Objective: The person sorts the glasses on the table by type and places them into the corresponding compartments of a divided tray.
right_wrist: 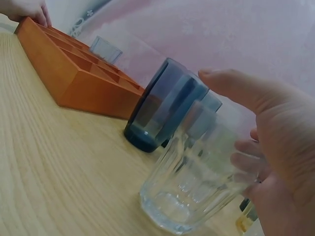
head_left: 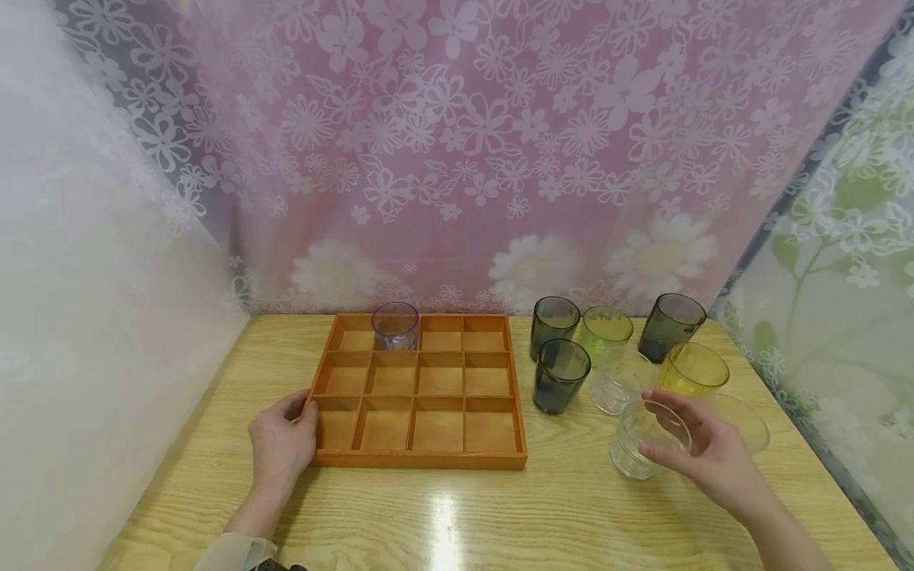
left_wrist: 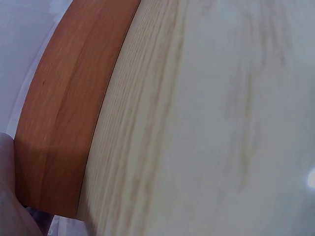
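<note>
While the left hand [head_left: 282,436] is grasping the left edge of the tray [head_left: 414,459] with its fingers, a purple glass [head_left: 395,329] stands in the tray's back row, second cell from left. Next on the bench [head_left: 357,515] come two dark glasses [head_left: 560,381] and a green glass [head_left: 607,337]. Then stands a clear glass [head_left: 634,460]; the fingers of the right hand [head_left: 717,456] bend about its rim, but whether they grasp it, I cannot tell. Behind this hand is a yellow glass [head_left: 689,373].
</note>
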Demonstrator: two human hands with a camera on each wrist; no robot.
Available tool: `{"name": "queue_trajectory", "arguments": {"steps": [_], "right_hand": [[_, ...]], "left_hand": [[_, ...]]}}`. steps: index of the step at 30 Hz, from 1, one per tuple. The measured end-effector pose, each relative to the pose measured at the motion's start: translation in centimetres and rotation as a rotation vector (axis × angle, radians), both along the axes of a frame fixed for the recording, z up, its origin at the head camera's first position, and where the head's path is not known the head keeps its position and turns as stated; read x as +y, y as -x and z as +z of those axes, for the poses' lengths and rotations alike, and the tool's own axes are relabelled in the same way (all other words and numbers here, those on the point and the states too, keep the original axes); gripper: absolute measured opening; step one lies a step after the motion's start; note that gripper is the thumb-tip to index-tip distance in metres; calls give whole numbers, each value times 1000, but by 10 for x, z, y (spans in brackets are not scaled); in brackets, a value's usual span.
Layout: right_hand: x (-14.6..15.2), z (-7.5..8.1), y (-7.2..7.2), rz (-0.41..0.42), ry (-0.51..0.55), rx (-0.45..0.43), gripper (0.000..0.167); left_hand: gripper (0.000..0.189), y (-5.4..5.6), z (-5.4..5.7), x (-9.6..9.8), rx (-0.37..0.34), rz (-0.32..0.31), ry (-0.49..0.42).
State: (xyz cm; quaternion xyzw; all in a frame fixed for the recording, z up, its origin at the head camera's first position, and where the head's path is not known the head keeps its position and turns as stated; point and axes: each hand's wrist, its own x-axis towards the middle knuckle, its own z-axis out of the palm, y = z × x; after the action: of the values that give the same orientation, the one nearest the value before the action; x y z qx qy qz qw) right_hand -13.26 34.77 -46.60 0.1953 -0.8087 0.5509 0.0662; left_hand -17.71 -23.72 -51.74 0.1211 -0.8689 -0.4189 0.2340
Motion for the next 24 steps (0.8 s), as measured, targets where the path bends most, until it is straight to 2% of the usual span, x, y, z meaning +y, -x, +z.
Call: {"name": "queue_trajectory", "arguments": {"steps": [5, 11, 16, 24], "right_hand": [[2, -11, -2, 25, 84, -15, 82], [3, -24, -3, -26, 22, -21, 89], [3, -33, -4, -39, 23, -27, 86], [0, -39, -2, -29, 107, 5, 83]], "left_hand": [[25, 0, 0, 0, -3, 5, 15], [25, 0, 1, 0, 0, 2, 1], [25, 0, 2, 1, -1, 1, 9], [25, -1, 2, 2, 9, -9, -21]]}}
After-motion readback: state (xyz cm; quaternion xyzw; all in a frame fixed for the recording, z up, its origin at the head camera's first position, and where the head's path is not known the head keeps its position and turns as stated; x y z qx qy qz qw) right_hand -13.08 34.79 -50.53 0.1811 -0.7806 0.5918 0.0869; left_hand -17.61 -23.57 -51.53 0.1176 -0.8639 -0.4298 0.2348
